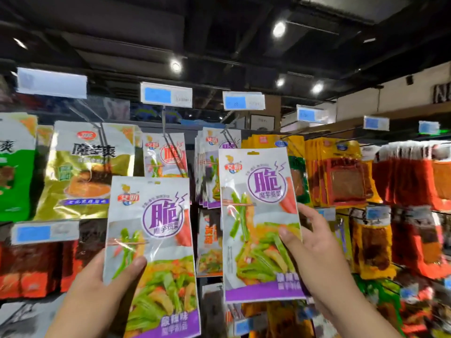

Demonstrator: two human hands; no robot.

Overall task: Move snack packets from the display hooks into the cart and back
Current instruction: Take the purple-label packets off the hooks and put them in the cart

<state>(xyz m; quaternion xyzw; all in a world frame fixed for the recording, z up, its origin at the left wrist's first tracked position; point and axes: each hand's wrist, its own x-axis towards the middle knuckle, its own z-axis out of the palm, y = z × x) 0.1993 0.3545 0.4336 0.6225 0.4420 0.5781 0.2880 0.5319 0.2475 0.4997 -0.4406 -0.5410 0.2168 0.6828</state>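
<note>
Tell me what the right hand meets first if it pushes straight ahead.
Probably the hanging yellow packets right behind the purple-and-white packet that the right hand holds; depth is unclear.

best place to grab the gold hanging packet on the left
Probably pinch the gold packet near its top edge, below the hook, coming from the front: it hangs flat facing you, and its lower right corner sits behind the held packet.

Bright ceiling spotlights (279, 29) at upper centre; glare on packets (258, 215); edges blurred and bowed, ceiling dim.
</note>
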